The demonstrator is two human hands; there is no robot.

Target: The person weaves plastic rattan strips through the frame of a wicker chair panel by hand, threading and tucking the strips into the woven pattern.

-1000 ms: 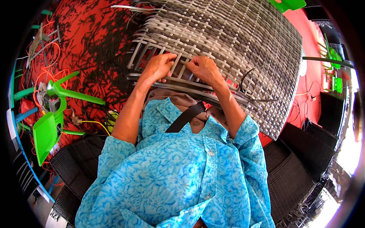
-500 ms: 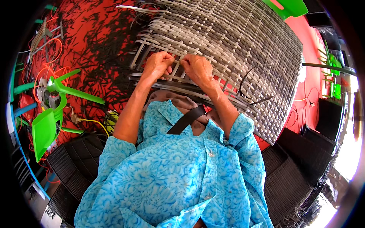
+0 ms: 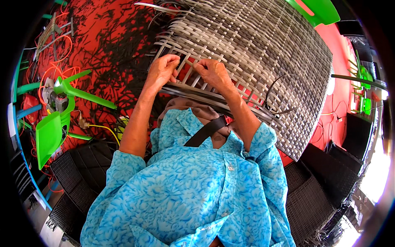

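Observation:
A large grey wicker panel (image 3: 255, 53) of woven flat strips lies in front of me. Its near left edge is unwoven, with bare upright strips (image 3: 187, 76) and red floor showing between them. Over this gap my left hand (image 3: 161, 73) is closed, thumb and fingertips together. My right hand (image 3: 212, 74) pinches with bent fingers to the right of it, close to the edge of the weave. Whatever either hand holds is too small or hidden to make out. A loose dark strip (image 3: 267, 92) loops over the panel to the right of my right forearm.
Dark strip scraps (image 3: 119, 61) litter the red floor (image 3: 88, 26) at left. A green plastic chair (image 3: 51, 136) lies there beside orange cords (image 3: 43, 88). Black wicker pieces (image 3: 306, 189) stand at right and lower left. Another green plastic piece (image 3: 319, 10) is at the top right.
My hands have moved farther apart, the left one shifting left away from the right. The whole view has shifted slightly, so the panel appears a little farther right.

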